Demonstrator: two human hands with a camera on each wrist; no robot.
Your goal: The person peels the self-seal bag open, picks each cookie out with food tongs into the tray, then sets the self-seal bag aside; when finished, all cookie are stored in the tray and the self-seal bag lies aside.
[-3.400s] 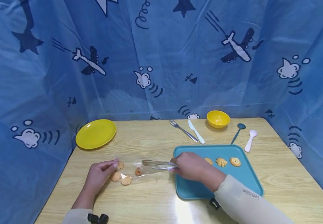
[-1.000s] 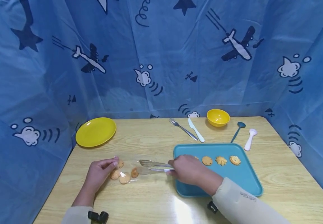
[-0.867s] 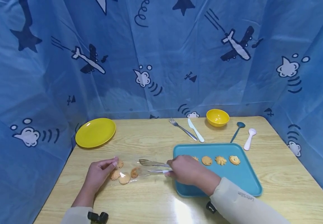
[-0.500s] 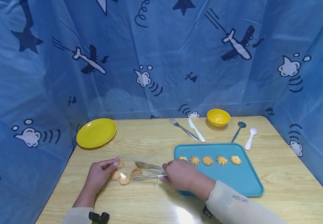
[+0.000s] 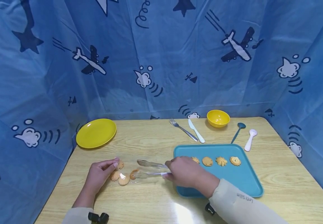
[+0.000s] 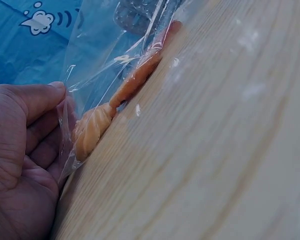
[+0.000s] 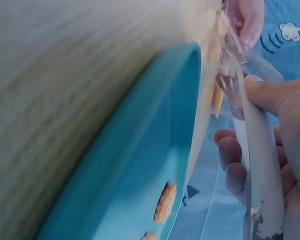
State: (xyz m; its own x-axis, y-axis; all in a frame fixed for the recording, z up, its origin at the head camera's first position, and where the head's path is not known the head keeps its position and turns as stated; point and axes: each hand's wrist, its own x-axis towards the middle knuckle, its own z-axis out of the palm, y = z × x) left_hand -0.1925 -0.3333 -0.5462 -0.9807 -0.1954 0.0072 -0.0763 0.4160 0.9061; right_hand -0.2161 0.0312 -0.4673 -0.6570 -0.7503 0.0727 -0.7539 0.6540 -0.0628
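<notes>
My left hand pinches the closed end of a clear plastic bag lying on the table. Several cookies are inside, round and swirled ones close to my fingertips, and a ring-shaped cookie further along. In my right hand is a pair of tongs with white handles and slotted metal ends. Their ends reach into the bag from the right, spread apart, just short of the ring-shaped cookie. The right wrist view shows my thumb on one handle and fingers curled round the other.
Under my right forearm lies a teal tray with a row of cookies along its far side. Behind it are a fork, a knife, a yellow bowl and two spoons. A yellow plate stands back left.
The ring-shaped cookie has shifted left inside the bag. The tongs spread wider and reached left around it, then drew back slightly right. My left hand has stayed in place.
</notes>
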